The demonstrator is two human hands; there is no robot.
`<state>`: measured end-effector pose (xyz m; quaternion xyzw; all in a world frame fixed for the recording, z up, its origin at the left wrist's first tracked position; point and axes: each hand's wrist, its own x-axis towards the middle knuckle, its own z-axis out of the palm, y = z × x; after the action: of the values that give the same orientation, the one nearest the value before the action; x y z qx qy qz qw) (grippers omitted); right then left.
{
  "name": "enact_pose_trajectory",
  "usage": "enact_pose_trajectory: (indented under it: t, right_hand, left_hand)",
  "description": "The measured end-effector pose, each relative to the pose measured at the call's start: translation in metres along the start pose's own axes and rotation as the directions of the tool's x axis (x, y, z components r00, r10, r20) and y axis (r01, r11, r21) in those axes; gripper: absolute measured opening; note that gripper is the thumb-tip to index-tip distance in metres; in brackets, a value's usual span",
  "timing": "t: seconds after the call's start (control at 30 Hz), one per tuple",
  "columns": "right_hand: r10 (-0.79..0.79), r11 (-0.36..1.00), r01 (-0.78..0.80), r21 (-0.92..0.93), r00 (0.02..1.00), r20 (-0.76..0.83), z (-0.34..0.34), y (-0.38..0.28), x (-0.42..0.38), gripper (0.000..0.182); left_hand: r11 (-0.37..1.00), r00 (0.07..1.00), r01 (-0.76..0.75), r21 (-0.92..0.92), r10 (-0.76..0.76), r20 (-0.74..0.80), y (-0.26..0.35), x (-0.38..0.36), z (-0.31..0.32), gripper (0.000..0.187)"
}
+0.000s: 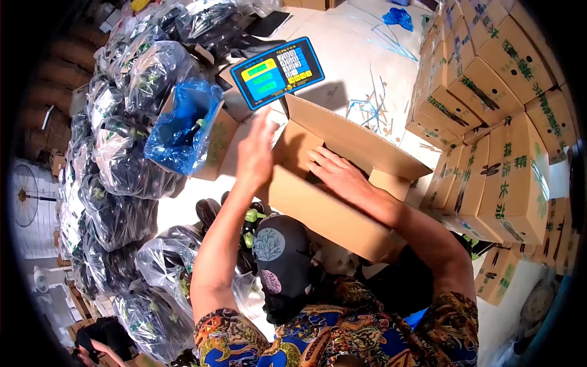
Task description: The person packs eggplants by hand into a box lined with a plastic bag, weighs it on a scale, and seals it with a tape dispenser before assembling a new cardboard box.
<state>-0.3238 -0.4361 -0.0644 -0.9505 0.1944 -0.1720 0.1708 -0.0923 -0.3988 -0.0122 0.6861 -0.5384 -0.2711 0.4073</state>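
Observation:
An open cardboard box stands in front of me, its long far flap raised. My right hand reaches over the near wall into the box, fingers stretched out flat inside. At the box's left end is my left hand, slightly blurred, with its fingers extended upward and apart from any object I can make out. Just beyond the box a blue-framed weighing scale display shows lit readouts and a keypad. Dark eggplants with green stems lie near my left forearm.
To the left, clear plastic bags of eggplants form a large pile. A carton lined with a blue bag stands beside it. Printed cartons are stacked on the right. Blue straps litter the floor. Another person bends at lower left.

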Motion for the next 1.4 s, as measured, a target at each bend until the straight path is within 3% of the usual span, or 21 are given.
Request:
enact_pose_trajectory:
  t: [0.03,0.07,0.13,0.17,0.2,0.27,0.33,0.37,0.43,0.5,0.6,0.63,0.7,0.73,0.83,0.87,1.0,1.13,1.23,1.3,1.4]
  right_hand:
    - [-0.066,0.995,0.074,0.067,0.992,-0.103,-0.019,-0.001,0.006,0.044]
    - [0.067,0.982,-0.039,0.183,0.987,-0.148,-0.041,-0.010,-0.004,0.028]
    - [0.066,0.965,-0.020,0.261,0.984,-0.168,-0.093,-0.008,-0.020,0.019]
    - [-0.013,0.973,0.087,0.214,0.945,-0.326,-0.115,-0.005,-0.026,0.013]
    - [-0.111,0.980,0.050,-0.192,0.940,-0.323,-0.149,-0.014,-0.019,0.013]
    - [0.128,0.900,-0.218,-0.378,0.960,-0.250,-0.166,-0.022,-0.020,0.019]
    - [0.674,0.739,-0.673,-0.019,0.739,0.016,-0.145,-0.035,-0.028,0.026]
    - [0.654,0.733,-0.672,0.104,0.739,0.162,-0.152,-0.051,-0.032,0.040]
    - [0.334,0.918,-0.311,-0.247,0.941,0.055,-0.094,-0.044,-0.066,0.065]
    - [0.287,0.920,-0.296,-0.259,0.955,-0.072,-0.071,-0.054,-0.077,0.078]
    - [0.271,0.931,-0.283,-0.232,0.959,-0.084,-0.062,-0.055,-0.081,0.087]
    - [0.272,0.931,-0.280,-0.235,0.960,-0.069,-0.065,-0.052,-0.079,0.088]
    - [0.278,0.926,-0.291,-0.240,0.957,-0.086,-0.065,-0.050,-0.080,0.084]
    - [0.288,0.929,-0.299,-0.219,0.954,-0.080,-0.065,-0.051,-0.080,0.083]
    - [0.274,0.938,-0.294,-0.183,0.953,-0.129,-0.062,-0.050,-0.078,0.074]
    - [0.266,0.939,-0.293,-0.178,0.951,-0.159,-0.062,-0.047,-0.078,0.070]
    - [0.357,0.845,-0.501,-0.188,0.789,-0.500,-0.051,-0.017,-0.083,0.054]
    - [0.591,0.703,-0.709,-0.058,0.627,-0.507,-0.044,0.016,-0.075,0.053]
    - [0.697,0.688,-0.713,0.137,0.596,-0.398,-0.049,0.014,-0.071,0.050]
    - [0.704,0.664,-0.745,0.054,0.601,-0.378,-0.049,0.011,-0.068,0.052]
    - [0.746,0.620,-0.783,-0.046,0.607,-0.273,-0.056,0.007,-0.064,0.055]
  left_hand:
    - [0.969,0.995,0.082,0.235,-0.094,0.040,0.000,0.006,0.008,0.060]
    - [0.973,0.994,0.073,0.220,-0.088,0.059,-0.002,0.007,0.009,0.061]
    - [0.980,0.989,0.059,0.191,-0.084,0.123,-0.006,0.007,0.015,0.064]
    - [0.979,0.983,0.092,0.184,-0.119,0.143,-0.010,0.009,0.014,0.064]
    - [0.988,0.990,0.074,0.136,-0.090,0.113,-0.016,0.008,0.015,0.066]
    - [0.991,0.987,0.112,0.070,-0.119,0.107,-0.009,0.008,0.014,0.073]
    - [0.968,0.970,0.223,-0.113,-0.208,0.128,-0.025,0.017,0.014,0.074]
    - [0.937,0.957,0.281,-0.205,-0.257,0.137,-0.039,0.022,0.014,0.075]
    - [0.819,0.914,0.405,-0.406,-0.361,0.183,-0.019,0.010,0.015,0.077]
    - [0.581,0.864,0.482,-0.656,-0.439,0.246,-0.002,0.001,0.011,0.075]
    - [0.784,0.940,0.335,-0.522,-0.246,0.235,-0.002,0.002,0.009,0.072]
    - [0.912,0.959,0.224,-0.342,-0.144,0.245,-0.010,0.011,0.008,0.071]
    - [0.956,0.923,0.100,-0.275,0.014,0.384,-0.012,0.026,0.005,0.068]
    - [0.965,0.899,0.148,-0.217,-0.039,0.437,0.013,0.025,-0.001,0.060]
    - [0.981,0.833,0.040,-0.189,0.072,0.549,-0.004,0.049,0.011,0.052]
    - [0.977,0.867,-0.009,-0.214,0.114,0.486,-0.010,0.046,0.015,0.043]
    - [0.956,0.891,0.067,-0.287,0.072,0.448,-0.017,0.034,0.020,0.036]
    - [0.914,0.895,0.172,-0.369,0.012,0.447,-0.023,0.032,0.019,0.035]
    - [0.878,0.885,0.294,-0.379,-0.100,0.455,-0.011,0.032,0.019,0.034]
    - [0.834,0.876,0.355,-0.422,-0.139,0.461,0.001,0.025,0.015,0.040]
    - [0.994,0.957,0.042,-0.105,-0.010,0.289,-0.014,0.029,0.023,0.033]
